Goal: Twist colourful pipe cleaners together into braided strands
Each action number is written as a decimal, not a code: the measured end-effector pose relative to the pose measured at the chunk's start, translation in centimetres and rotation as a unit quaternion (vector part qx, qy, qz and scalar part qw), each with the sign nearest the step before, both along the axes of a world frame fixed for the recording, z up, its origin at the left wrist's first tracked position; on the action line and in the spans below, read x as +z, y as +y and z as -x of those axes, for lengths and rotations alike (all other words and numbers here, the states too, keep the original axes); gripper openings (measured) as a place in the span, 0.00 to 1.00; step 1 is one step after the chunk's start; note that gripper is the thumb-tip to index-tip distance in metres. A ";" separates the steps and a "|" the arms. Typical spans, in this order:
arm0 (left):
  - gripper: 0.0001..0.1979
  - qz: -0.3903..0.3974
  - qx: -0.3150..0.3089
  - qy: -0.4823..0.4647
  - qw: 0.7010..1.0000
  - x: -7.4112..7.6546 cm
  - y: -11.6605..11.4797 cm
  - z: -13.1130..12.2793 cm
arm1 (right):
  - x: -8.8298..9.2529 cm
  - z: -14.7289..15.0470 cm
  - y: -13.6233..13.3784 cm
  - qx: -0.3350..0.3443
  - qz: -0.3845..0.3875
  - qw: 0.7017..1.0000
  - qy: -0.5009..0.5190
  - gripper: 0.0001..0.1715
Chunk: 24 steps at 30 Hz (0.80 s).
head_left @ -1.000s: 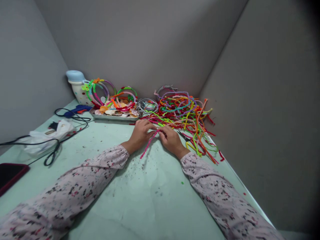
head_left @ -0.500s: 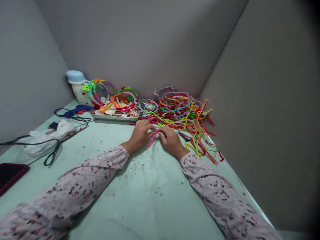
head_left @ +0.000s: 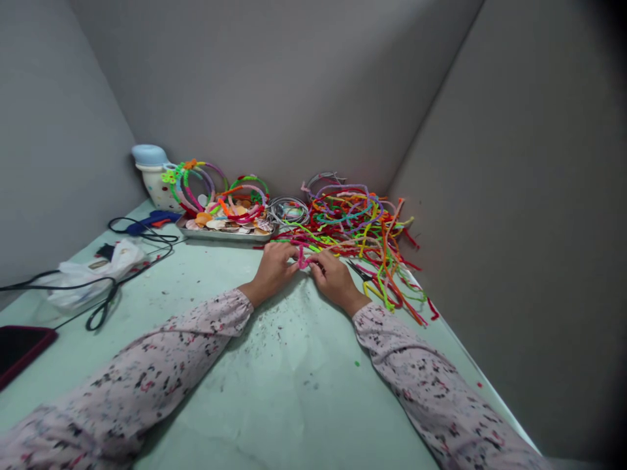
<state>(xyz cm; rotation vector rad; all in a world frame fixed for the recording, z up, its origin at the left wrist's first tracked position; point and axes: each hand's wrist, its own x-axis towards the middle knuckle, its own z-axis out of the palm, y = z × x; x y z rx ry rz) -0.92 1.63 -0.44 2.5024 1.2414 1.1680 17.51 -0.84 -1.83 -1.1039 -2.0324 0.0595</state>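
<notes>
My left hand (head_left: 274,266) and my right hand (head_left: 333,274) meet on the pale green table (head_left: 274,391), fingertips together. Between them they pinch a pink pipe cleaner (head_left: 302,260), now bunched into a short curl. Both hands have their fingers closed on it. Just behind them lies a tangled heap of coloured pipe cleaners (head_left: 357,222), reaching to the right wall.
A metal tray (head_left: 225,234) with wrapped hairbands and shells stands at the back, a white jar with a blue lid (head_left: 154,176) behind it. A blue glue gun (head_left: 151,219), black cables, a plastic bag (head_left: 93,274) and a dark red case (head_left: 19,346) lie left. Scissors (head_left: 360,269) rest beside my right hand.
The pink pipe cleaner hung down as a long strand a second ago; it has been drawn up and curled short between my fingertips. The view shifted slightly.
</notes>
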 end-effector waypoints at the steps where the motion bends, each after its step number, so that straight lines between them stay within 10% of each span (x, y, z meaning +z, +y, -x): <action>1: 0.05 0.003 0.002 -0.003 1.000 0.0 0.0 0.0 | 0.0 0.0 0.0 0.000 0.000 1.000 0.000 0.10; 24: 0.02 0.041 0.003 -0.023 0.999 0.1 -0.3 -0.2 | 0.1 0.1 -0.1 0.002 0.001 1.000 -0.008 0.08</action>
